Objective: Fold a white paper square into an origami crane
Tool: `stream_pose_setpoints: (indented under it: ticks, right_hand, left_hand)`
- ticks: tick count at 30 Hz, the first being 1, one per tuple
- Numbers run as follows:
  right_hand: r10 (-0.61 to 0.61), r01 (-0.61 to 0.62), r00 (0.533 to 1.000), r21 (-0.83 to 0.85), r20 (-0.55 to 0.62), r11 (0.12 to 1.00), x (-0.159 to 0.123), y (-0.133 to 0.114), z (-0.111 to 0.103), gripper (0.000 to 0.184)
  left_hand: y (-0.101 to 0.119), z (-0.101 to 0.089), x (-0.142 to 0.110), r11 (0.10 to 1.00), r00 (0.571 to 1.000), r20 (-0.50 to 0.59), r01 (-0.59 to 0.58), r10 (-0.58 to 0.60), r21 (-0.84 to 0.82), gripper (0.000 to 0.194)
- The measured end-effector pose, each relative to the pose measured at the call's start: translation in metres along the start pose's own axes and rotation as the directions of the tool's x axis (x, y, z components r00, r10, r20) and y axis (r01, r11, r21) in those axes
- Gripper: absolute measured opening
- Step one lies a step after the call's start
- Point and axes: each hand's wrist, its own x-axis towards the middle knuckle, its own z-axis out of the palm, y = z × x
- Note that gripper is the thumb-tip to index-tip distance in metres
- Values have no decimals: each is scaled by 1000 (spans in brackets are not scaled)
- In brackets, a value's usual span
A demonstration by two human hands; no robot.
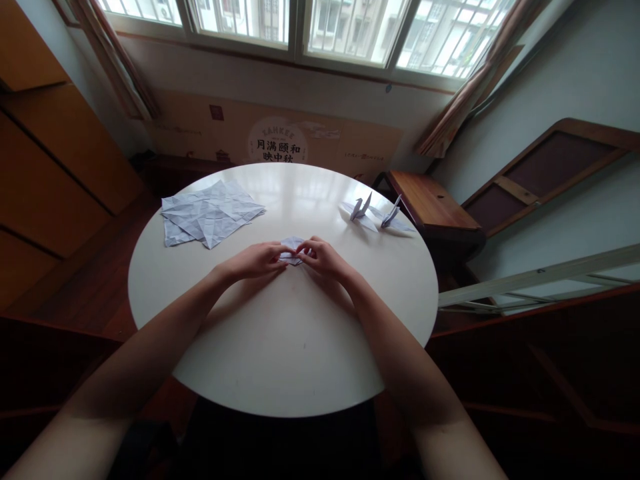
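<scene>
A small folded sheet of paper (293, 243) lies on the white table between my two hands, partly covered by the fingers. My left hand (260, 259) rests against its left side, fingers bent and pressing on the paper. On the other side, my right hand (320, 255) pinches the paper with thumb and forefinger near its middle. Its exact fold shape is too small to make out. Two folded paper cranes, one left (361, 212) and one right (391, 217), stand beyond my right hand with wings spread.
Several creased paper sheets (210, 210) lie in a loose pile at the table's far left. The round white table (280, 360) has its near edge close to my body. A wooden stool-like side table (430, 200) stands behind it at the right, below the windows (350, 33).
</scene>
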Motion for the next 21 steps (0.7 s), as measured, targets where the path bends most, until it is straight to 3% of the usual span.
stream_pose_setpoints:
  ticks: [21]
  right_hand:
    - [-21, 21, 1000, -14, 8, 1000, 0, -2, -2, 13]
  left_hand:
    - [13, -6, -1, 1000, 999, 21, 26, -26, -5, 45]
